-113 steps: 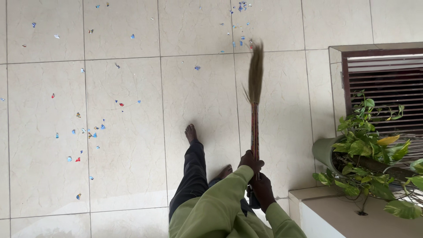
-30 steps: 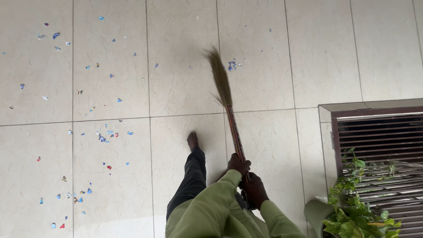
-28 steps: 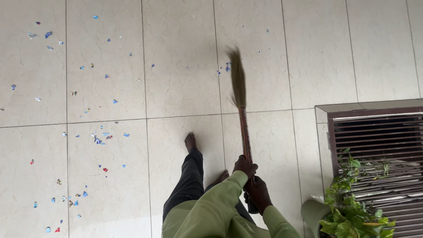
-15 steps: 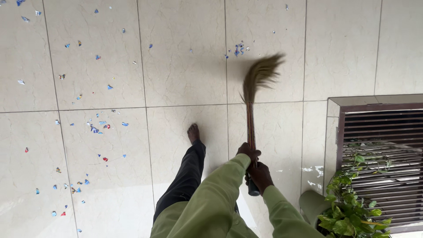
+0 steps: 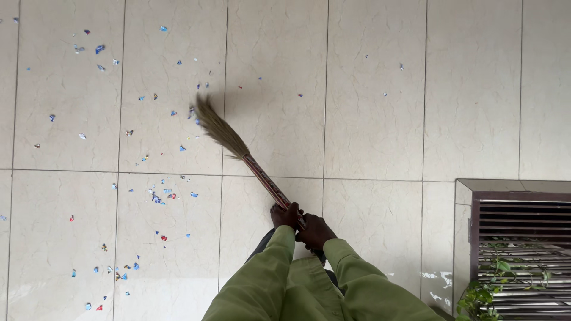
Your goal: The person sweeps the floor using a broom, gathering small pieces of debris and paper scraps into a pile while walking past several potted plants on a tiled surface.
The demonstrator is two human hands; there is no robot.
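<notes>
A brown slatted metal vent (image 5: 523, 249) low on the wall

A leafy green plant (image 5: 485, 291) sits just in front of the vent, at its bottom corner.

The floor (image 5: 369, 131) is glossy, smooth cream tile with faint marbling. The broom (image 5: 238, 148) has dry, straw-like bristles and a shiny, patterned red handle; scattered scraps (image 5: 160, 196) look like thin coloured paper. The sleeves (image 5: 267, 279) are matt green cloth.

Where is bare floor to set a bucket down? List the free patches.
Free: the tiles right of the broom, above the louvered grille, bar a few specks. Crowded: paper scraps litter the tiles left of the broom head.
</notes>
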